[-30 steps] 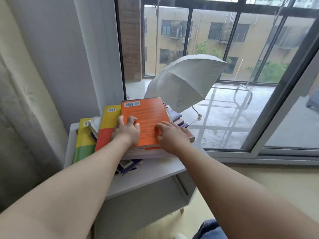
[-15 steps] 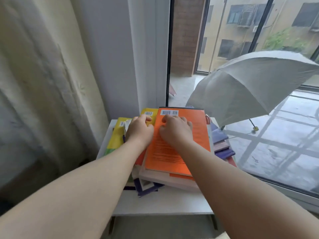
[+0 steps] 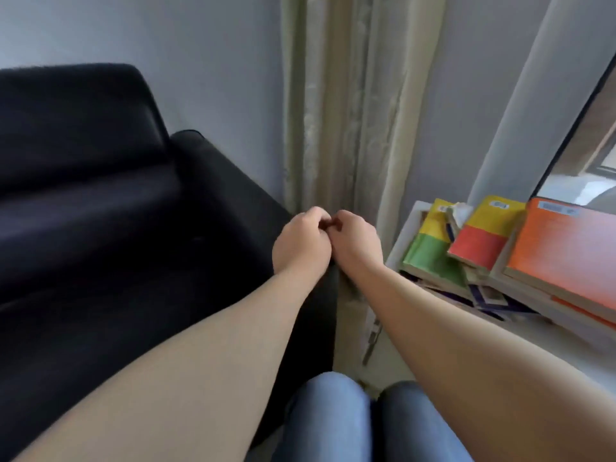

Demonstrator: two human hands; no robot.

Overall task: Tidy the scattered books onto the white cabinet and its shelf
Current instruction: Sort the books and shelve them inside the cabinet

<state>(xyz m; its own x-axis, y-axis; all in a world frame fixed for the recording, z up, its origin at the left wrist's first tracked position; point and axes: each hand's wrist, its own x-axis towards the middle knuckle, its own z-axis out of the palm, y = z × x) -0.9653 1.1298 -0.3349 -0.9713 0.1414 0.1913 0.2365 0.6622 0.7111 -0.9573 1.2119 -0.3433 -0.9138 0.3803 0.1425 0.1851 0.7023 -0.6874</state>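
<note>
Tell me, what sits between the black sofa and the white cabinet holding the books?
In the head view, a beige curtain hangs in that gap, and both the left hand and right hand hover before it.

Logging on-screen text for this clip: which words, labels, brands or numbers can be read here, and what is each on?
No text can be read.
White sticker on the orange book: too blurred to read.
Small label on the yellow-and-red book: too blurred to read.
Faint label on the yellow-and-green book: too blurred to read.
</note>
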